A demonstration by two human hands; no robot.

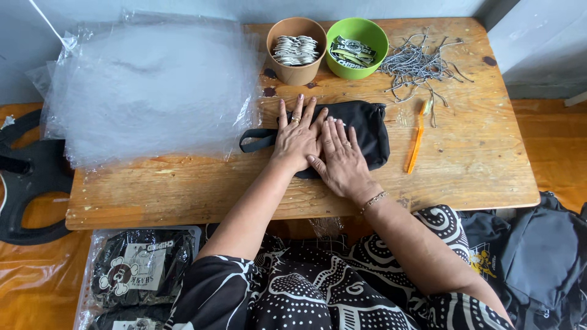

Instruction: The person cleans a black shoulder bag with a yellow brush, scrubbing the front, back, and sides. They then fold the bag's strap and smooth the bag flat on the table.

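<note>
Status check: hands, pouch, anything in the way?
Left hand and right hand flat on black pouch. Pouch lies on table. Orange cutter beside it, apart.

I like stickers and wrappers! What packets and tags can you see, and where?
Clear plastic bags: shiny stack, table's left.
Brown cup: round white tags inside, back middle.
Green bowl: black-and-white labels inside, beside the cup.
Bagged black item: white card label, floor, lower left.

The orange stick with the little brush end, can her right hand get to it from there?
Probably yes. The orange stick lies on bare wooden table just beside the right hand, with nothing between them.
</note>
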